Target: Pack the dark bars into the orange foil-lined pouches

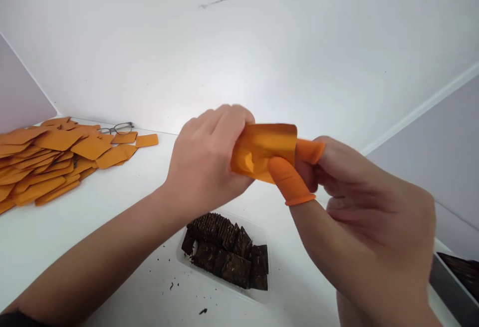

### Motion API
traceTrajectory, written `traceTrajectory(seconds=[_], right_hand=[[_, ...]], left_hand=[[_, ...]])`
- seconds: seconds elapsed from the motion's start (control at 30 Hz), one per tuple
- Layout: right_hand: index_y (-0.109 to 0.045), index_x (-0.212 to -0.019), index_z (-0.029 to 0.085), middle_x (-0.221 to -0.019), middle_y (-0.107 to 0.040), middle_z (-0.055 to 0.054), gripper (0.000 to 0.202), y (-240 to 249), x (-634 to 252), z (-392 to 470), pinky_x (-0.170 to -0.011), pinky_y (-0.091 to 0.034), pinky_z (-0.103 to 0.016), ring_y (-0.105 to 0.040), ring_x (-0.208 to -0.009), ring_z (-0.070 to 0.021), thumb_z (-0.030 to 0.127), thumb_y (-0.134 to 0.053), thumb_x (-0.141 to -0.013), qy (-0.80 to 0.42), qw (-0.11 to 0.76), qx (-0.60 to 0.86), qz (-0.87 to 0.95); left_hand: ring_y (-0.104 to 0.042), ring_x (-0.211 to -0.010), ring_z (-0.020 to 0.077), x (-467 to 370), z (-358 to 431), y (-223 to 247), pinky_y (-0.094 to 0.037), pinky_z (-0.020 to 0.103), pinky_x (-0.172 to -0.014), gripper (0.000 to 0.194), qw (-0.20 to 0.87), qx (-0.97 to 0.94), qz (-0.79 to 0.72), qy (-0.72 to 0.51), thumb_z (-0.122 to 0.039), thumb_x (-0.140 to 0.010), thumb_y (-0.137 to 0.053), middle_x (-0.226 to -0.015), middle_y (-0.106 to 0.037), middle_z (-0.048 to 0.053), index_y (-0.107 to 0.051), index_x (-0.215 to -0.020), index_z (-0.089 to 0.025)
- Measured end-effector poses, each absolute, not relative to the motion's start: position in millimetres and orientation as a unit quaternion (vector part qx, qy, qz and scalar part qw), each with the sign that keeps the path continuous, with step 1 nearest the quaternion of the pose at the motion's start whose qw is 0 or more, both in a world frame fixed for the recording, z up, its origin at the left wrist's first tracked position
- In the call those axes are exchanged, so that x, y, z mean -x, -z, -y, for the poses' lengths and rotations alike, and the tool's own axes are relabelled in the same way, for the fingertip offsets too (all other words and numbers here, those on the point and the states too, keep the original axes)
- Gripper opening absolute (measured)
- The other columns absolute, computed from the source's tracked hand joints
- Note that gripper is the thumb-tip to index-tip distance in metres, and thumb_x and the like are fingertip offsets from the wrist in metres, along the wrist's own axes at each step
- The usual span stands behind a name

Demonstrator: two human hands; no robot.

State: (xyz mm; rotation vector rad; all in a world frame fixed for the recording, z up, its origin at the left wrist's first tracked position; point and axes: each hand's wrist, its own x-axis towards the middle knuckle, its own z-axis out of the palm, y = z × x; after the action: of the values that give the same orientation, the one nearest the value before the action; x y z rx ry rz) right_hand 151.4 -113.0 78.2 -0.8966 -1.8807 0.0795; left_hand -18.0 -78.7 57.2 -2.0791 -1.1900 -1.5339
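An orange foil packet [262,150] is held up between both hands, above a clear plastic box [270,267]. My left hand [209,160] wraps round the packet's left end. Orange rubber covers sit on the thumb and a finger of my right hand [359,222], which pinches the packet's right edge. Inside the box are several thin dark brown squares [237,268], some standing in a row and others lying flat. What the packet contains is hidden.
A heap of orange packets [60,157] covers the left of the white table [123,247], with eyeglasses [123,127] at its back edge. Dark crumbs [203,311] lie left of the box. Part of a container with dark pieces [462,272] shows at the lower right.
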Motion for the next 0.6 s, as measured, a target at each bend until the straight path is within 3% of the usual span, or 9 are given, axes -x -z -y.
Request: traceTrajectory(seconds=[0.1,0.2,0.27,0.37,0.47,0.6], right_hand=[[-0.054,-0.074,0.021,-0.065,-0.034,0.006,0.022,-76.9,-152.6,114.1,-0.050,-0.025,-0.026,-0.030,-0.060,-0.0063,0.013,-0.069,-0.087,0.007,0.520,0.374,0.768],[-0.045,-0.071,0.020,-0.065,-0.034,0.006,0.029,-77.0,-153.2,118.4,-0.048,-0.025,-0.024,-0.032,-0.059,-0.0066,0.011,-0.069,-0.083,0.008,0.516,0.370,0.773],[-0.045,-0.071,0.021,-0.064,-0.036,0.005,0.028,-76.8,-153.3,122.2,-0.046,-0.025,-0.025,-0.035,-0.058,-0.0074,0.010,-0.068,-0.081,-0.014,0.507,0.358,0.784],[-0.052,-0.073,0.023,-0.065,-0.041,0.005,0.025,-76.3,-153.3,125.4,-0.046,-0.022,-0.026,-0.039,-0.057,-0.0082,0.015,-0.073,-0.085,-0.041,0.506,0.354,0.786],[-0.053,-0.075,0.023,-0.066,-0.041,0.005,0.031,-77.3,-152.5,125.1,-0.046,-0.025,-0.027,-0.039,-0.057,-0.0087,0.030,-0.081,-0.085,-0.076,0.495,0.361,0.787],[-0.053,-0.075,0.023,-0.066,-0.040,0.005,0.047,-81.7,-152.2,126.8,-0.050,-0.031,-0.028,-0.038,-0.061,-0.0099,0.058,-0.085,-0.076,-0.055,0.480,0.377,0.790]], left_hand=[[-0.063,-0.097,0.0245,14.8,80.7,-52.3,-0.048,0.040,-0.081,0.039,0.183,0.727,0.393,0.532,-0.024,-0.079,-0.070,-0.106,-0.067,0.007,-0.051,-0.113,-0.021],[-0.059,-0.118,0.0256,14.1,85.4,-53.7,-0.048,0.040,-0.096,0.055,0.207,0.732,0.314,0.568,-0.015,-0.080,-0.070,-0.122,-0.066,0.008,-0.046,-0.129,-0.021],[-0.059,-0.113,0.0227,15.4,87.5,-56.3,-0.048,0.038,-0.093,0.050,0.167,0.755,0.275,0.572,-0.012,-0.080,-0.067,-0.109,-0.068,0.003,-0.049,-0.126,-0.023],[-0.060,-0.095,0.0197,17.9,87.4,-59.1,-0.049,0.036,-0.086,0.028,0.072,0.776,0.241,0.579,-0.013,-0.078,-0.066,-0.087,-0.066,-0.001,-0.055,-0.102,-0.025],[-0.053,-0.073,0.0141,19.0,86.2,-59.8,-0.045,0.034,-0.071,0.016,0.001,0.793,0.238,0.560,-0.018,-0.079,-0.064,-0.073,-0.059,-0.005,-0.050,-0.083,-0.023],[-0.048,-0.066,0.0113,19.1,86.4,-60.4,-0.038,0.030,-0.061,0.017,-0.100,0.787,0.311,0.523,-0.020,-0.073,-0.065,-0.071,-0.058,-0.006,-0.049,-0.079,-0.021]])
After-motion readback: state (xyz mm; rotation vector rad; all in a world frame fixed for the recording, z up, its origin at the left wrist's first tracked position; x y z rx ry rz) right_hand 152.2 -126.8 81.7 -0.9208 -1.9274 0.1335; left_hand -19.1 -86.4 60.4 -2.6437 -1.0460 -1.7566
